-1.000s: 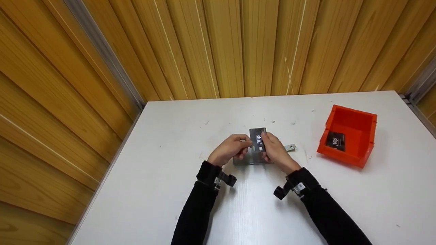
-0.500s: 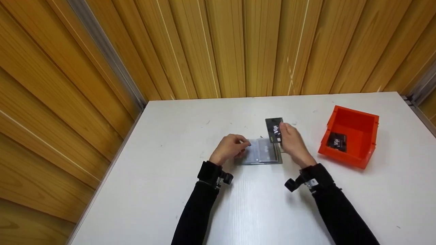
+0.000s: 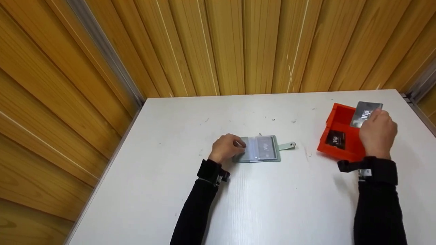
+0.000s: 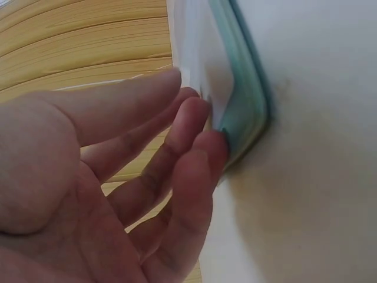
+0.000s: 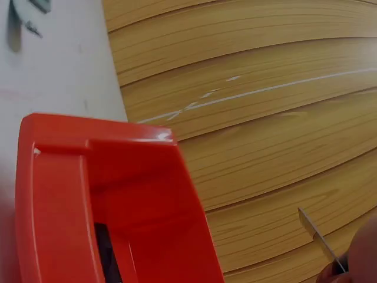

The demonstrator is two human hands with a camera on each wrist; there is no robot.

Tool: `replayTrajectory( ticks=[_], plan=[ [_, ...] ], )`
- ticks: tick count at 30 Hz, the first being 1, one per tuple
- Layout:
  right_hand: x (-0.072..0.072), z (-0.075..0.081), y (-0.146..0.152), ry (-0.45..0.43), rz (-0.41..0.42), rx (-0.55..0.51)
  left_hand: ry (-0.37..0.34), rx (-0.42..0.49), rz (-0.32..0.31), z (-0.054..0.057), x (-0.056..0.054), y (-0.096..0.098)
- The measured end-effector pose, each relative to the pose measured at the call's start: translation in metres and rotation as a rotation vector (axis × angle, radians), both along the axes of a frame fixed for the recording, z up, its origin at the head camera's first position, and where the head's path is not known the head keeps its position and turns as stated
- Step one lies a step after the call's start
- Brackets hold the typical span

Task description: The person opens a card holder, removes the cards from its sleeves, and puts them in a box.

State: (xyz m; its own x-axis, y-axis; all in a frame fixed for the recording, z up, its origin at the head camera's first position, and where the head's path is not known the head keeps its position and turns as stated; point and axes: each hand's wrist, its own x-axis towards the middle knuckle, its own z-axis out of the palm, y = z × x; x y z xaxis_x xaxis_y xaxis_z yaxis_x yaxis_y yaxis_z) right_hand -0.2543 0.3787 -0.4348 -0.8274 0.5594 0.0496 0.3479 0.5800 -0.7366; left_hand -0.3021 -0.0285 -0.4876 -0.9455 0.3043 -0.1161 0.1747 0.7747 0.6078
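In the head view, a pale green card holder [image 3: 277, 149] lies spread open on the white table, its clear sleeves showing a card [image 3: 265, 148] and its snap strap [image 3: 286, 146] pointing right. My left hand [image 3: 226, 148] is at the holder's left side. Its loosely bent fingers touch the cover's corner [image 4: 244, 130] in the left wrist view, the thumb held apart from them. Over the right side of the orange-red bin [image 3: 326, 144], my right hand [image 3: 378, 132] pinches a dark "Vip" card [image 3: 361, 114]; the right wrist view shows this card [image 5: 318, 236] edge-on.
Another black "Vip" card [image 3: 336, 139] lies inside the bin at its left. The white table [image 3: 153, 177] meets a wood-patterned wall [image 3: 224, 47] at the back. Black wrist straps with cameras [image 3: 209, 172] sit on both forearms.
My right hand has carried the card from above the card holder rightward to over the bin. My left hand has stayed by the holder, moving slightly left, and the holder is now plainly visible.
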Motion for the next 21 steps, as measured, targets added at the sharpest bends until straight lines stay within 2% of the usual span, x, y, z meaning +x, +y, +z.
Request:
replayTrajectory(
  ticks=[3,6,9,18,21],
  plan=[
    [-0.006,-0.009,-0.004,-0.05,-0.021,0.062,-0.001,0.003,-0.006,0.001,0.0,-0.003],
    [-0.012,-0.019,-0.01,-0.099,-0.004,0.152,-0.011,0.005,-0.01,0.002,-0.001,-0.003],
    [-0.017,-0.028,-0.015,-0.144,0.038,0.208,-0.021,0.01,-0.003,0.001,-0.001,-0.003],
    [-0.022,-0.059,-0.02,-0.178,0.202,0.298,-0.009,-0.007,-0.001,0.001,-0.003,-0.001],
    [-0.022,-0.065,-0.019,-0.197,0.23,0.324,-0.006,-0.005,-0.006,0.002,-0.003,-0.001]
  ],
)
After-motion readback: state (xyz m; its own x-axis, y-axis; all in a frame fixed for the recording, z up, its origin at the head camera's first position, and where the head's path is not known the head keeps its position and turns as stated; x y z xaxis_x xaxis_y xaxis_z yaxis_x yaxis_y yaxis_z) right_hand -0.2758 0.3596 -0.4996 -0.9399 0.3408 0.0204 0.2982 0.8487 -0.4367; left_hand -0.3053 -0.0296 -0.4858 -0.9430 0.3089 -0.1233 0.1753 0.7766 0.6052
